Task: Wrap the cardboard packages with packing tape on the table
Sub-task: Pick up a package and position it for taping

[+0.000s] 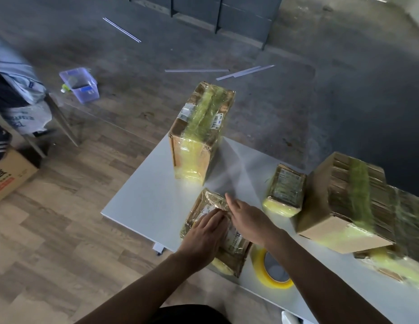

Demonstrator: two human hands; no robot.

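A flat cardboard package [236,247] wrapped in shiny tape lies at the near edge of the white table [145,195]. My left hand [205,233] lies flat on top of it, fingers straight and pressing down. My right hand [247,217] rests across its far right side with fingers extended. A roll of yellowish packing tape [262,265] lies on the table just right of the package, under my right forearm. Neither hand holds the roll.
A tall taped box [201,129] stands at the table's far corner. A small taped package [285,192] and a large taped carton [344,202] sit to the right. On the floor are a clear plastic bin [81,84], metal strips and a cardboard box [9,176].
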